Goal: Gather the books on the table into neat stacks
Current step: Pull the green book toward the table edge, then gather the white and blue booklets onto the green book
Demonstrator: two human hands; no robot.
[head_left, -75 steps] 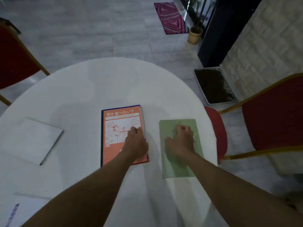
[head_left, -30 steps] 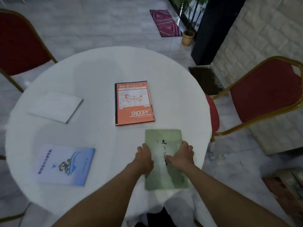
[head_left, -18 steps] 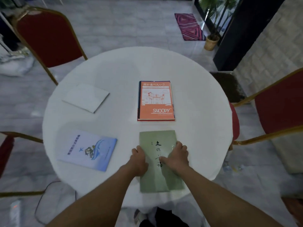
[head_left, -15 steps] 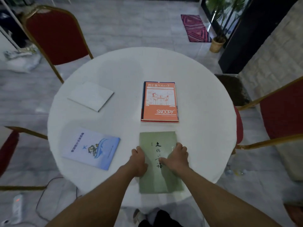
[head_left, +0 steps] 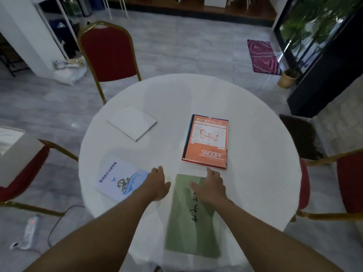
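Books are lying apart on the round white surface (head_left: 255,118): green book (head_left: 191,230) nearest, orange book (head_left: 207,141) beyond. Right hand (head_left: 211,186) is resting flat on green cover, grip loose, holding nothing. Left hand (head_left: 157,183) is hovering spread beside blue booklet (head_left: 117,178). White book (head_left: 132,122) is sitting far left.

Your orange book (head_left: 207,141): "SNOOPY" across lower cover, Japanese headline on top. Green book (head_left: 193,222), blue booklet (head_left: 119,178): characters too blurred to read.
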